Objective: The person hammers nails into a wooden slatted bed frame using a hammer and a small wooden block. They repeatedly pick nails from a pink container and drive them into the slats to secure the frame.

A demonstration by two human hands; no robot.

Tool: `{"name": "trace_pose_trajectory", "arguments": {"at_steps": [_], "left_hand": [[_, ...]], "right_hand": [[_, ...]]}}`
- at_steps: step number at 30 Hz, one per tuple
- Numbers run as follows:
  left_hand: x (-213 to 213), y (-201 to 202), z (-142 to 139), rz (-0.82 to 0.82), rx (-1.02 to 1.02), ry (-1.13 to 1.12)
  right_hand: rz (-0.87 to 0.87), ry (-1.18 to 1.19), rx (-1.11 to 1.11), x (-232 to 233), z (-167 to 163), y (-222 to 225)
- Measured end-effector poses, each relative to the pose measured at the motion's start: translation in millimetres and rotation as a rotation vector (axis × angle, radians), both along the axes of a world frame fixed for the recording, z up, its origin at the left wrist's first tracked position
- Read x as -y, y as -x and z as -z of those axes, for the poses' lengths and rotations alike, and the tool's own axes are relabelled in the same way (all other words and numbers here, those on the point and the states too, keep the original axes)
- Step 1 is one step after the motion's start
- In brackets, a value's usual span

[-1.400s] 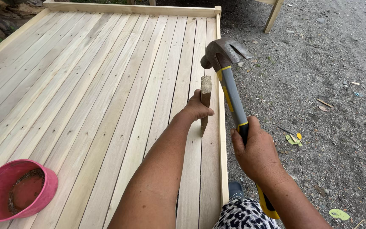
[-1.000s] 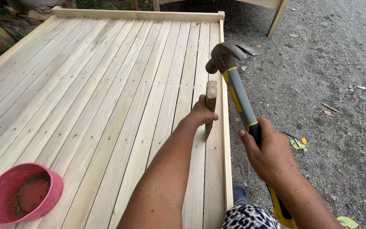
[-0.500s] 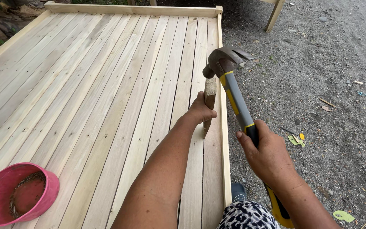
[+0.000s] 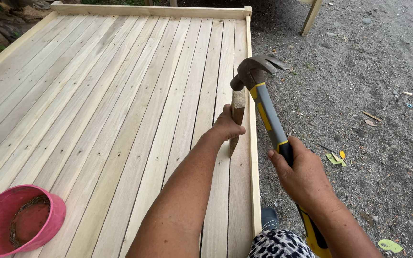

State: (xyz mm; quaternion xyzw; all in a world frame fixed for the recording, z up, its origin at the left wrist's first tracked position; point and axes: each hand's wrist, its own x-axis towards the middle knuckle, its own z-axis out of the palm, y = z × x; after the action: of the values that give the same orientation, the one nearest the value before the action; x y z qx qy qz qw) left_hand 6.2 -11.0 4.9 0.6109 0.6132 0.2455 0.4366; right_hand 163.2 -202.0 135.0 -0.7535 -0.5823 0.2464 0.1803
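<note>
Fingers hiding wedge (tip unseen)

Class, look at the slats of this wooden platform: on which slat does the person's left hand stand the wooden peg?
The second slat from the right edge. The left hand holds the wooden peg upright there, beside the right rail; all other slats carry nothing.
</note>
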Motion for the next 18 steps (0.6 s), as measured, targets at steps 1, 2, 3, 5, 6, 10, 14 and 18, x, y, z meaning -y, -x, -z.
{"name": "trace_pose_trajectory", "arguments": {"at_steps": [1,2,3,5,6,10,14,18], "left_hand": [[-1,0,1,-0.004,0.006,0.019],[-2,1,3,-0.008,0.013,0.038],[-3,2,4,-0.013,0.022,0.058],[-5,2,7,-0.015,0.032,0.049],[-7,1,8,-0.015,0.037,0.038],[-9,1,9,-0.019,0.045,-0.041],[-3,1,9,-0.013,0.008,-0.018],[-1,-1,3,-0.014,-0.005,0.049]], "right_hand": [[0.004,-0.062,-0.025,3,-4,-1],[0.009,-0.125,-0.049,5,-6,-1],[0.012,-0.186,-0.072,5,-8,-1],[0.035,-0.089,-0.016,4,-7,1],[0.046,-0.047,0.012,2,-6,2],[-0.054,0.033,0.15,-5,-1,8],[-0.025,0.082,0.054,-1,-5,6],[0.033,0.033,0.006,5,-5,2]]}}
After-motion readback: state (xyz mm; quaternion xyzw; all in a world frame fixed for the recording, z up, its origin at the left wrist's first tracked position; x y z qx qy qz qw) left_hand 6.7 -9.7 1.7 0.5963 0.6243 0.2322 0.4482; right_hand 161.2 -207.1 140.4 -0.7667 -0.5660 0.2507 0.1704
